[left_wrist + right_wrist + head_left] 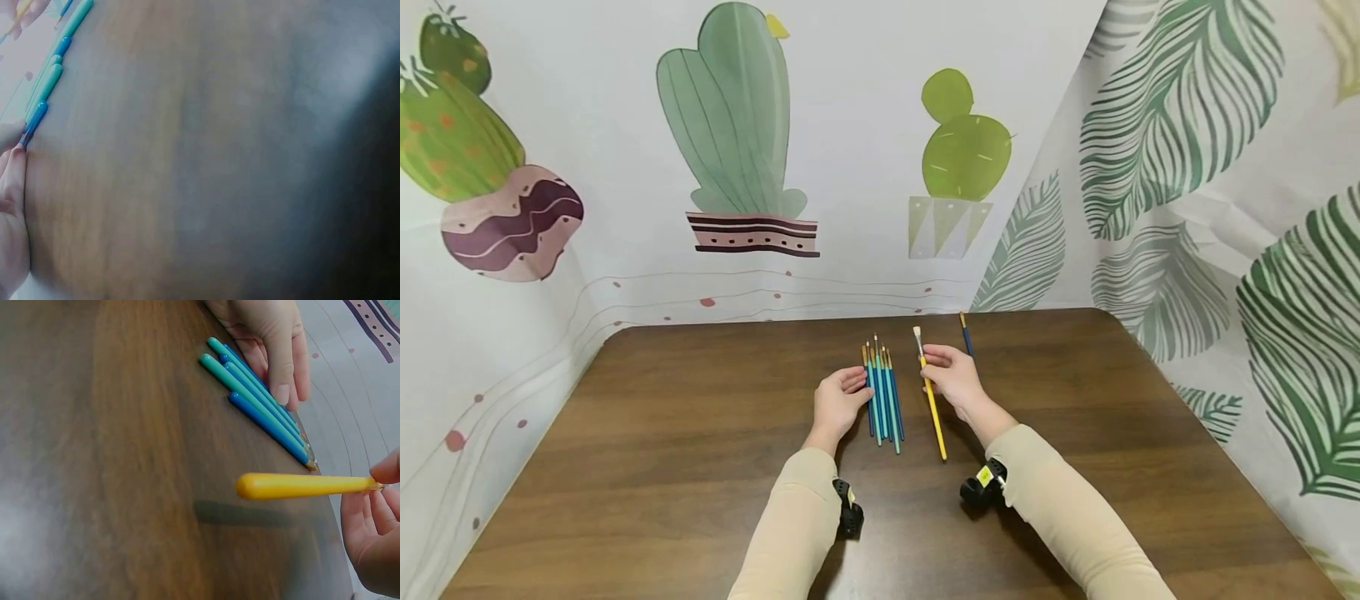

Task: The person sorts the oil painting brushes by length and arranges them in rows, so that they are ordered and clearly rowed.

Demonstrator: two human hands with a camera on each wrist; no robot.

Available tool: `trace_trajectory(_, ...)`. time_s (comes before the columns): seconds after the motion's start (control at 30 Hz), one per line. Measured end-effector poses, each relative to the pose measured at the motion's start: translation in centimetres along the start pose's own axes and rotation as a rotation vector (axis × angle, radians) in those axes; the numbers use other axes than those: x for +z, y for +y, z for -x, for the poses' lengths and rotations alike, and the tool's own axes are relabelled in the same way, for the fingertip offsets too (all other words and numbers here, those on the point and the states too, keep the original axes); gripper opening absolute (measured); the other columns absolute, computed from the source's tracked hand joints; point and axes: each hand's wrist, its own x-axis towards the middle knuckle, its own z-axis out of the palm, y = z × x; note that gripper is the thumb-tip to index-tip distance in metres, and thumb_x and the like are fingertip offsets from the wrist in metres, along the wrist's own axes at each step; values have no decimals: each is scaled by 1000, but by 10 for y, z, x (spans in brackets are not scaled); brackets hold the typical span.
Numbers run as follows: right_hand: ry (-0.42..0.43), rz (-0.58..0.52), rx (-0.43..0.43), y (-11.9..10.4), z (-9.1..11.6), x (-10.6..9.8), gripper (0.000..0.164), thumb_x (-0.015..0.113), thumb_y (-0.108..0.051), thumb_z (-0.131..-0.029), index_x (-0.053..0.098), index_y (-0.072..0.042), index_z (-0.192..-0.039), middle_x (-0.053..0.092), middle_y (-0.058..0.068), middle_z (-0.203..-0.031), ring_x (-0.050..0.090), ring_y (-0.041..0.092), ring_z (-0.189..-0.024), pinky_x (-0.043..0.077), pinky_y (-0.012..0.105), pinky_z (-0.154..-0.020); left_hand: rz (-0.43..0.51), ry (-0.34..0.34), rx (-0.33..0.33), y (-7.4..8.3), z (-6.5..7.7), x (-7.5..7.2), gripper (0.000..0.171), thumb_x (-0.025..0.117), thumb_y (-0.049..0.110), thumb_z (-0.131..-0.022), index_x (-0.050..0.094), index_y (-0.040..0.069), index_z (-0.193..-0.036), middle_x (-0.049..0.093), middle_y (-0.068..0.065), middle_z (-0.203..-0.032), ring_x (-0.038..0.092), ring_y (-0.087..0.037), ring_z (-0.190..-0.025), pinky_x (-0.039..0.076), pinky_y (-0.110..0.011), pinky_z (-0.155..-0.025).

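Note:
Several paintbrushes [882, 408] with blue and teal handles lie side by side on the brown table, bristles toward the far edge. At their left side, my left hand [838, 406] pinches the outermost blue paintbrush [37, 115] between thumb and fingers. My right hand [955, 381] holds a yellow paintbrush [934, 417] near its metal collar, thumb and fingers on either side. Its pale, flat bristles point away from me. In the right wrist view the yellow handle hangs above the table, with a shadow beneath it.
Beyond my right hand, another blue paintbrush [966, 335] lies at the table's far edge, partly hidden by that hand. The wooden table [700, 467] meets a wall covering [850, 275] printed with cacti and leaves. A small black camera sits on each wrist.

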Motion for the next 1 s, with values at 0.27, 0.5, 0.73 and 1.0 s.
trace_trajectory(0.27, 56, -77, 5, -3, 7, -10, 43, 54, 6, -83, 53, 6, -126, 63, 17, -108, 58, 10, -71, 55, 23, -54, 9, 3, 9, 2, 0, 1, 39, 70, 0, -81, 61, -3, -119, 66, -18, -117, 64, -27, -110, 53, -34, -94)
trace_trajectory(0.5, 109, -109, 14, -7, 15, -24, 38, 56, -2, -89, 52, 7, -125, 64, -12, -80, 61, 9, -68, 54, 20, -50, 13, 1, 2, 2, 0, 1, 40, 71, 0, -81, 61, -3, -119, 66, -18, -118, 64, -27, -110, 53, -34, -95)
trace_trajectory(0.73, 137, -70, -3, -6, 22, -39, 37, 59, -6, -90, 51, 9, -123, 63, -13, -76, 61, 7, -62, 54, 20, -49, 11, 8, 9, 1, 0, 0, 39, 70, -1, -82, 61, -4, -119, 66, -19, -117, 64, -28, -110, 53, -35, -94)
trace_trajectory(1.0, 171, 2, -2, -5, 30, -58, 35, 60, -9, -91, 53, 9, -121, 63, -10, -76, 62, 8, -58, 54, 22, -48, 5, 1, 5, 2, 1, 0, 39, 70, 0, -81, 61, -3, -119, 66, -18, -118, 64, -27, -110, 53, -35, -95)
